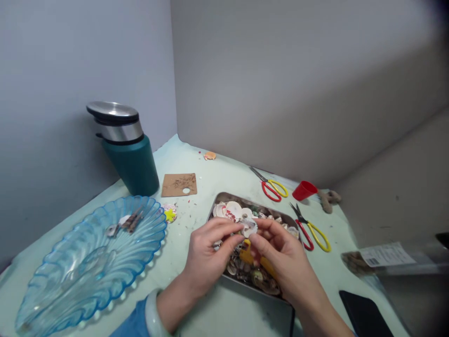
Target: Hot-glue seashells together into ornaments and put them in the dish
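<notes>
Between my two hands is a small whitish seashell point(249, 227), pinched by the fingertips from both sides. My left hand point(213, 248) comes in from the lower left, thumb and fingers closed on the shell's left edge. From the other side, my right hand point(277, 245) grips its right edge. Below them lies a metal tray point(254, 289) filled with shells and small pieces. White shells point(233, 209) and something yellow point(246, 252) show among its contents; my hands hide part of them.
A blue scalloped glass dish point(101, 267) holding a few pieces stands at left, before a teal tumbler point(135, 166). A brown card point(179, 185) lies behind. Two scissors point(271, 185), a red cup point(304, 190) and a black phone-like slab point(365, 314) are at right.
</notes>
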The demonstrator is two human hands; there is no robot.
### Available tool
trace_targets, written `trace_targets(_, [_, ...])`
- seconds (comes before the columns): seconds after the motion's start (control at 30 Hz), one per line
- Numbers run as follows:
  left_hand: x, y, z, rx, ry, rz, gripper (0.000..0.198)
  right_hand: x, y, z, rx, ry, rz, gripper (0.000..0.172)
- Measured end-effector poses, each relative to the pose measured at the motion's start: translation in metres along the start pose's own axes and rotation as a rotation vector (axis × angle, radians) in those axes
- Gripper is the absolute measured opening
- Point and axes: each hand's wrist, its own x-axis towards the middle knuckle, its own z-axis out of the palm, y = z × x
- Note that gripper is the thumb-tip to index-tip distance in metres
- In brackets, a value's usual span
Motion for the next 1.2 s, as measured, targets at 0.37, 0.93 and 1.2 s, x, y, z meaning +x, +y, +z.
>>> trace_targets(0.37, [0.0008, 0.0003, -0.0028, 0.059, -0.034, 0.096, 0.014, -0.0015, 0.0021, -0.0053, -0.036, 0.002, -0.024, 0.028])
trace_targets(0.93, [0.0023, -0.0003, -0.0009, -0.334, -0.080, -0.433, 0.016, -0.0037, -0.0012, -0.0040, -0.054, -0.013, -0.022, 0.026])
trace_targets(1.2, [0.0061, 0.0010, -0.0014, -0.556, -0.121, -0.573, 0.027, -0.0087, 0.0004, -0.0004, -0.297, 0.014, -0.142, 0.022])
